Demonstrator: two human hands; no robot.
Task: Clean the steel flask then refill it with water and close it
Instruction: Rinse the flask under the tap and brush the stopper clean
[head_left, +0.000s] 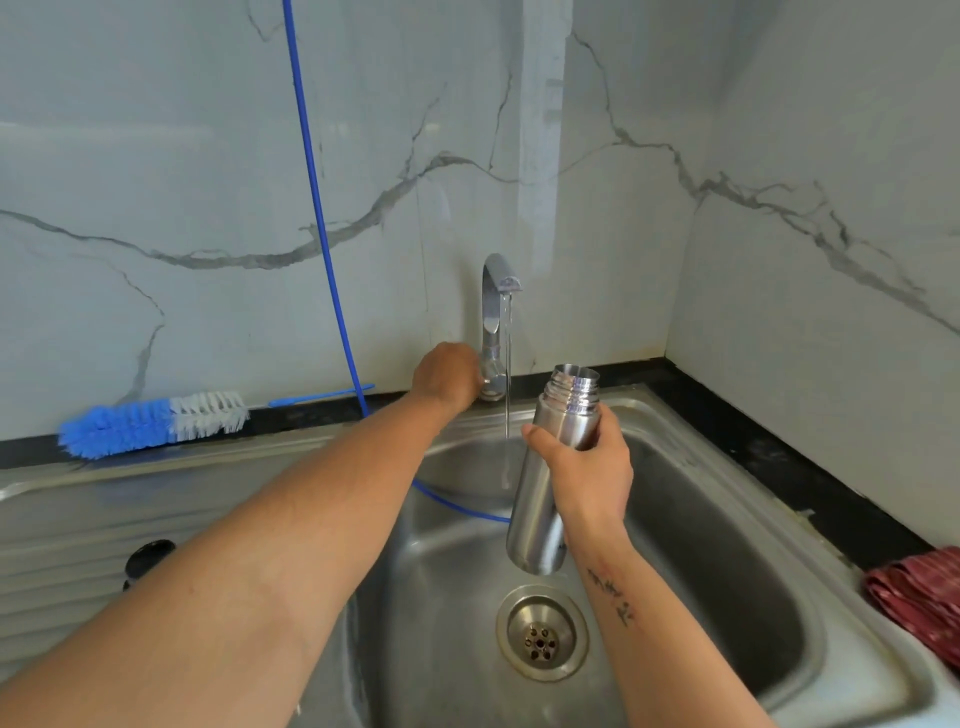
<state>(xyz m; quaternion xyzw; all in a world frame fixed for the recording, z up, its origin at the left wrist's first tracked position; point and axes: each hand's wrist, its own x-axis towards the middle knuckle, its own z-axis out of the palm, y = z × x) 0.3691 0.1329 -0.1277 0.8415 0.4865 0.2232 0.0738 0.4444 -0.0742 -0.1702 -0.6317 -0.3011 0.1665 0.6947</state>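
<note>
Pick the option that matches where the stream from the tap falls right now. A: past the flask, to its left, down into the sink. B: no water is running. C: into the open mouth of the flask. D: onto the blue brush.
A: the thin stream drops left of the flask, whose open mouth sits off to the right, into the sink.

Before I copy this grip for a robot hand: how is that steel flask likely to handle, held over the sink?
The steel flask looks smooth and polished, so probably slippery once wet from the tap. It is uncapped and likely light. Being round, it would probably roll if laid down. The right hand wraps its upper body.
</note>
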